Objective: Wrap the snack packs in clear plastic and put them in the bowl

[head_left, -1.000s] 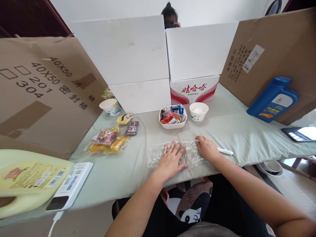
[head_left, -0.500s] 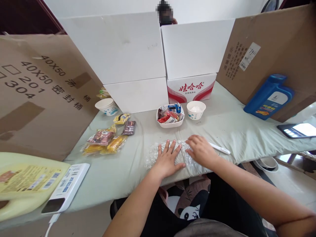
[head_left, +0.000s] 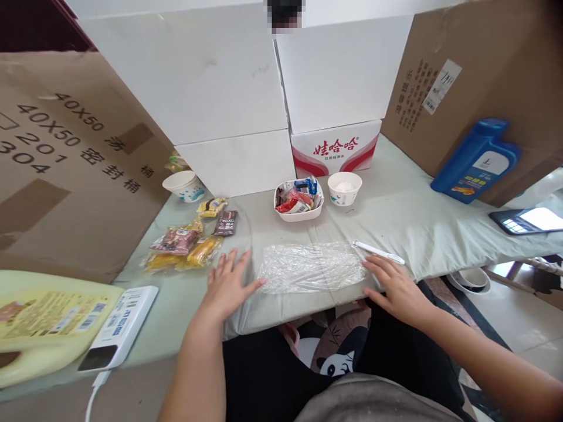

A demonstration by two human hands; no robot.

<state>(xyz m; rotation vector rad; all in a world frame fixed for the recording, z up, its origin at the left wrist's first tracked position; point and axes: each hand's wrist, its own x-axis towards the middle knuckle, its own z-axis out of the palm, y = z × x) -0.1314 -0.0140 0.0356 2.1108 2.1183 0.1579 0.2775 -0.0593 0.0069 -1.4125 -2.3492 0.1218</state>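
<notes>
A wrinkled sheet of clear plastic film (head_left: 312,268) lies spread on the cloth-covered table in front of me. My left hand (head_left: 226,285) is open at its left side, fingers spread and thumb tip close to the film's edge. At the right end my right hand (head_left: 393,288) is open too, fingertips at or beside the film's edge; whether they touch it I cannot tell. Just behind that hand lies a slim white tool, perhaps a folded knife or peeler (head_left: 378,252). Neither hand holds anything.
Behind the film stand a white bowl (head_left: 299,217) of wrapped snacks and a paper cup (head_left: 345,190) with white contents. Snack packets (head_left: 178,246) and another cup (head_left: 185,187) are left. A pale jug (head_left: 48,322), power bank (head_left: 121,328), blue bottle (head_left: 477,161) and phone (head_left: 528,221) flank these.
My hands have moved apart from on top of the film, the left one leftward and the right one rightward. The film now lies uncovered and looks flatter and more spread out.
</notes>
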